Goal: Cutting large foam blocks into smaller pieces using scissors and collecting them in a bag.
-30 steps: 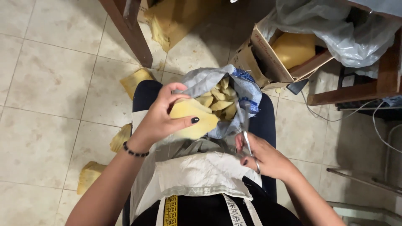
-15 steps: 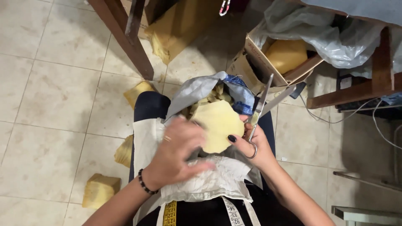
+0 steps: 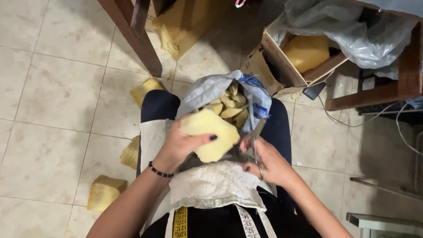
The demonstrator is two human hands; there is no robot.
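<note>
My left hand (image 3: 178,145) grips a flat piece of yellow foam (image 3: 211,134) over my lap. My right hand (image 3: 269,161) holds a pair of scissors (image 3: 254,136), blades pointing up beside the foam's right edge. Just beyond the foam, an open grey-and-blue bag (image 3: 211,90) rests between my knees, filled with several yellow foam scraps (image 3: 229,108). A white cloth (image 3: 211,185) covers my lap, and a yellow measuring tape (image 3: 179,222) hangs down my front.
Yellow foam blocks lie on the tiled floor at left (image 3: 103,191), (image 3: 131,152), (image 3: 145,88). A cardboard box (image 3: 282,61) with a large foam chunk (image 3: 306,50) stands at upper right under a clear plastic sheet (image 3: 352,31). A wooden leg (image 3: 136,39) rises ahead; cables run right.
The left hand turned the foam piece and drew it back toward my lap. The right hand, which steadied the foam half a second ago, now holds the scissors at its right edge.
</note>
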